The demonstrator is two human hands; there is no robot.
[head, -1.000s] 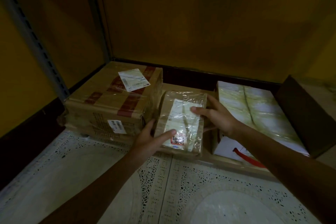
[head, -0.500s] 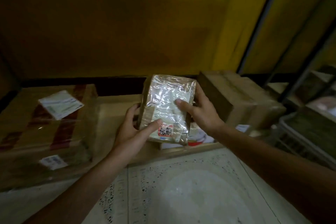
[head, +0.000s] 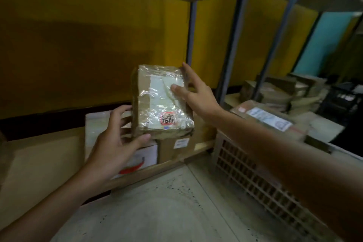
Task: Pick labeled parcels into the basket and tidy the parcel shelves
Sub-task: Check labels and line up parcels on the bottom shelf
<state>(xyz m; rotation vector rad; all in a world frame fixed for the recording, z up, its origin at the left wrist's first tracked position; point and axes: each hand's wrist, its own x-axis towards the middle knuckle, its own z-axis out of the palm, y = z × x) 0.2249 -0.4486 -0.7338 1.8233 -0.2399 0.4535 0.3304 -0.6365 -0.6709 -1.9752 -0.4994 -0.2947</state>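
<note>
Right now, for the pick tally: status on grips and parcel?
Both hold taped parcel: left grip, right grip. Parcel up, clear of shelf boxes. Slatted basket lower right, nothing between.

An orange-red sticker [head: 168, 119] bearing two handwritten black characters, not clearly legible, is seen on the taped parcel [head: 157, 102], just beside the thumb of the left hand [head: 115, 143]. A white label [head: 181, 143] below it is printed too small to be read.

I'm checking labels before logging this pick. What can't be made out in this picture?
- Head view, printed label on the taped parcel: unreadable, as tape glare and the right hand cover it.
- Head view, basket: the inside is hidden by the right forearm.
- Head view, stacked parcels at right: blurred, so their labels are illegible.
- Head view, small label on the brown box: too small to read.
</note>
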